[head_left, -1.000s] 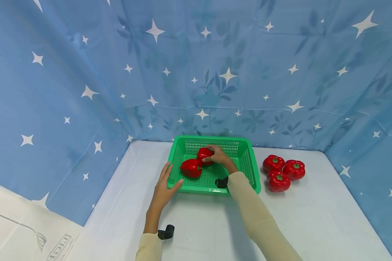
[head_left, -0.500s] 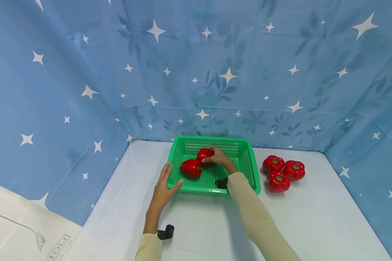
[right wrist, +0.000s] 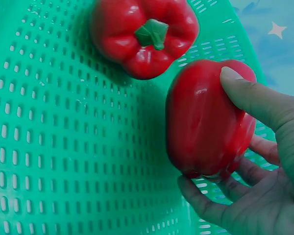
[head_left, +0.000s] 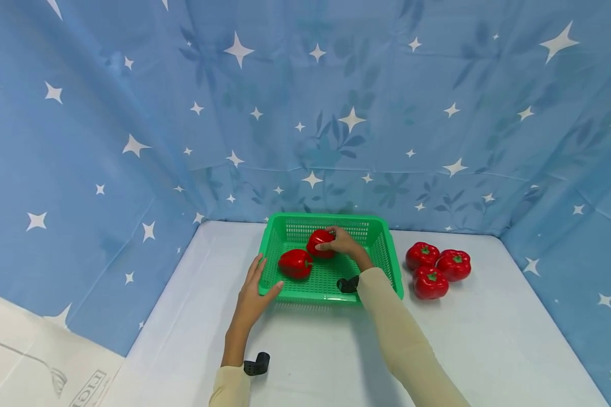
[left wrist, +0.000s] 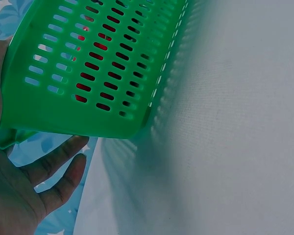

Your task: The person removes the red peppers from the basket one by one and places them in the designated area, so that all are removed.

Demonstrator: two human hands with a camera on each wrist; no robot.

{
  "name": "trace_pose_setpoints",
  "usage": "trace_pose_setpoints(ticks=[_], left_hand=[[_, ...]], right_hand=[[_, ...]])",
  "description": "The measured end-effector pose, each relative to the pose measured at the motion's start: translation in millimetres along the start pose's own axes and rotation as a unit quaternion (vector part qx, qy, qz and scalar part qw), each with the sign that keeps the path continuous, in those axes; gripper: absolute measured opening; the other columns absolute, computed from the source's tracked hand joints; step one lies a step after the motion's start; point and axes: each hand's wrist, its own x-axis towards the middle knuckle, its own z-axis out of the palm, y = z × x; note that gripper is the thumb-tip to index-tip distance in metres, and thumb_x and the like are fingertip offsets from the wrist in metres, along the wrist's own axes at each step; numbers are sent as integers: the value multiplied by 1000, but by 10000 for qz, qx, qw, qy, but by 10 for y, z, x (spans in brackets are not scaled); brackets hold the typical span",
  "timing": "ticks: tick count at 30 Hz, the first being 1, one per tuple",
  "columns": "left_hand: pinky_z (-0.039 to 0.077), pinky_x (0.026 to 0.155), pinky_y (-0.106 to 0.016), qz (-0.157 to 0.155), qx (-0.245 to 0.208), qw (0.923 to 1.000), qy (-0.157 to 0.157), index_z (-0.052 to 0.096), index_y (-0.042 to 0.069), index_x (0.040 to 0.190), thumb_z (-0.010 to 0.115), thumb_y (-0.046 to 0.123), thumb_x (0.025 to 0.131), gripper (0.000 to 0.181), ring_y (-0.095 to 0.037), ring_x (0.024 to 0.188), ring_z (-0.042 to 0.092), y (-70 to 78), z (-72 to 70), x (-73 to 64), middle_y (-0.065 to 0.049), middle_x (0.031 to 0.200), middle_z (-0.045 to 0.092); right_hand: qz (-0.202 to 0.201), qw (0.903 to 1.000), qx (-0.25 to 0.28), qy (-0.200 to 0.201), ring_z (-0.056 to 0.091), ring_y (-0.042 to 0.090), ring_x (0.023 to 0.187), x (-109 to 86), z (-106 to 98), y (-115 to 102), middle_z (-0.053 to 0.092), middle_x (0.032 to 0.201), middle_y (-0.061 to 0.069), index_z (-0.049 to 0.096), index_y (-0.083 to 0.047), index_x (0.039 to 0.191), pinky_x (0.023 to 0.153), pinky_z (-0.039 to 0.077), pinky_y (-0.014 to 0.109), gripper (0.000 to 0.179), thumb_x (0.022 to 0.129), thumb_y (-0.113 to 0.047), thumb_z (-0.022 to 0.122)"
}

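Note:
In the head view a green plastic basket [head_left: 331, 297] with slotted walls stands on the table. Inside it, my right hand [head_left: 343, 242] holds a red bell pepper [head_left: 319, 244]. The right wrist view shows the thumb laid across that bell pepper [right wrist: 206, 117] and the fingers curled round its other side. A second red bell pepper [head_left: 295, 264] lies on its side nearby, a small gap between the two; its green stem [right wrist: 153, 34] faces the right wrist camera. My left hand [head_left: 253, 297] touches the basket's near left corner, fingers extended and thumb spread.
Three more red bell peppers [head_left: 430, 282] stand grouped on the white table [head_left: 315, 350], right of the basket. Blue curtains [head_left: 285, 141] with white stars hang behind and at both sides. A pale printed sheet [head_left: 46, 362] lies at the lower left.
The bell pepper in my right hand has shifted slightly to the right, so a gap shows between it and the other one in the basket. The left hand keeps its place at the corner.

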Motion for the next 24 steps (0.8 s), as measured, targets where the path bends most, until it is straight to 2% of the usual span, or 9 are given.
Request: trace_pose_setpoints(ticks=[9, 24], left_hand=[[31, 110, -64, 56, -43, 10000, 69, 32, 15, 154, 65, 53, 89, 83, -29, 149, 23, 12, 2, -8, 8, 164, 18], [33, 109, -64, 123, -17, 9999, 82, 32, 15, 154, 65, 53, 89, 82, -29, 149, 24, -5, 1, -9, 7, 164, 18]], right_hand=[[113, 9995, 200, -226, 47, 41, 129, -74, -87, -84, 43, 144, 24, 34, 0, 147, 97, 51, 49, 76, 88, -27, 72], [-85, 9985, 525, -118, 44, 41, 131, -162, -182, -119, 40, 144, 25, 25, -1, 145, 100, 49, 49, 78, 88, -25, 72]])
